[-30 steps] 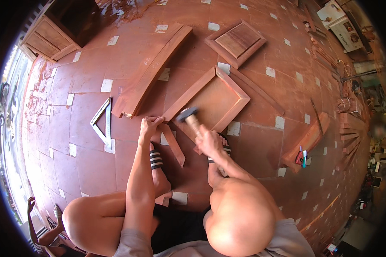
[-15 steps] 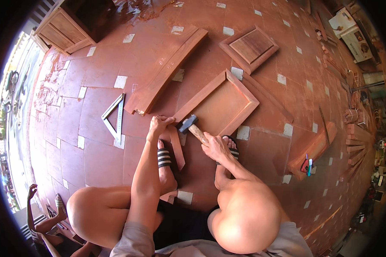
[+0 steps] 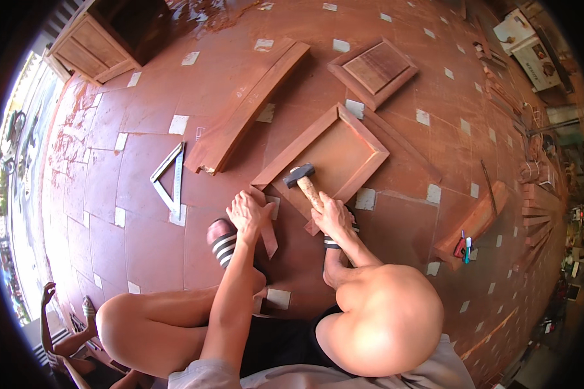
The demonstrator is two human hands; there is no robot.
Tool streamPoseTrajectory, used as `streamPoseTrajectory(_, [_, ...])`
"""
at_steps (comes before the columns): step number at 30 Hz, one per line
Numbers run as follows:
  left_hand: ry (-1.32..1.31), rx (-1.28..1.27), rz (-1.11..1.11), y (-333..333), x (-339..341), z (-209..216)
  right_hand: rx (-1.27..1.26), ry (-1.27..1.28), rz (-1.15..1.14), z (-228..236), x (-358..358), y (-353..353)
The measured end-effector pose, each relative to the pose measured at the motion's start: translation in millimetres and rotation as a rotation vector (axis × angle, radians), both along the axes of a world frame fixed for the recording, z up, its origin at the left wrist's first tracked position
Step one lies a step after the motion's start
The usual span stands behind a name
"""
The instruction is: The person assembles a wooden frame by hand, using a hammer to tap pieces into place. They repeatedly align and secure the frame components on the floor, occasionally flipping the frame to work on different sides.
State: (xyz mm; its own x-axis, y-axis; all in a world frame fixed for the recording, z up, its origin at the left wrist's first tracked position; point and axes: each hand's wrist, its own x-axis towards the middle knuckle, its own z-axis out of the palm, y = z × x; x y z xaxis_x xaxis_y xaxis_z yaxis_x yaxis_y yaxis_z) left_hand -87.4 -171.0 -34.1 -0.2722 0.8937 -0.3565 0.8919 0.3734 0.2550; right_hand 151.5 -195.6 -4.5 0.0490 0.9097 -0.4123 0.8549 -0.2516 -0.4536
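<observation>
A hammer [image 3: 308, 188] with a dark metal head and a pale wooden handle is in my right hand [image 3: 334, 217], its fingers closed around the handle. The hammer head is over the panel of a reddish wooden frame [image 3: 363, 172], apart from the frame's sides. My left hand [image 3: 245, 212] lies by the frame's near left corner, fingers apart and thumb out to the right. It is over the upper part of a loose wooden strip [image 3: 270, 241], partly hiding it; whether it presses on the strip I cannot tell.
Beyond the frame lie a long wooden beam [image 3: 253, 100] and a panelled door piece [image 3: 377, 70]. A triangular set square [image 3: 170, 178] is at left. Right, a wood block [image 3: 470, 223] has clamp-like tools beside it. A cabinet [image 3: 94, 45] stands far left; another person's arm [image 3: 47, 318] shows lower left.
My left hand has come off the frame's corner toward me, its fingers spreading. The hammer has lifted and shifted right, over the panel. My left foot has swung outward to the left.
</observation>
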Motion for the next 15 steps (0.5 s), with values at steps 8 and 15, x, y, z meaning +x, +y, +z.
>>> streamPoseTrajectory(8, [-0.14,0.002,-0.094,13.6,-15.3,-29.5,0.005,0.045,0.007,-2.2,6.5,-0.1])
streamPoseTrajectory(15, [-0.061,0.055,-0.122,23.5,-76.4,-30.5,0.028,0.036,0.016,0.7,4.9,0.3])
